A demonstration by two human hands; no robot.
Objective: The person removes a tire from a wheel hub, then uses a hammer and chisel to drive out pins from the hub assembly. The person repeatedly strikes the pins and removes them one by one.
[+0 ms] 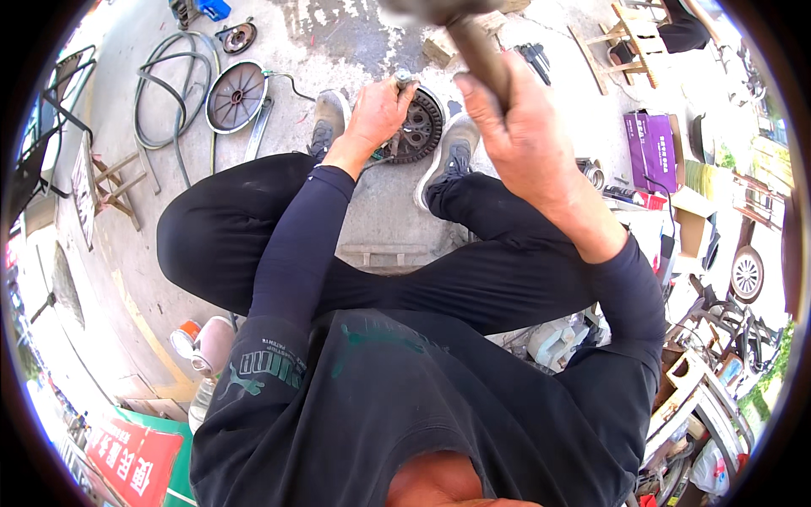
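Observation:
My right hand [532, 135] is wrapped round the wooden handle of a hammer [480, 59], raised above the ground. The hammer's head reaches the top edge and is blurred. My left hand [376, 117] is closed round a short metal rod, perhaps a punch [403, 78], whose top end pokes out of the fist. Its lower end is hidden. Beneath that hand, a round black motor part with a toothed rim [429, 127] lies between my shoes, partly covered by the fist. A cable runs from its near side.
To the left lie a round metal wheel cover [237, 97] and a coiled hose [179, 84]. A small dark disc part [239, 37] is farther off. On the right stand a purple box [652, 150], a wooden chair [635, 42] and piled metal scrap [718, 338]. Wood blocks [441, 46] lie ahead.

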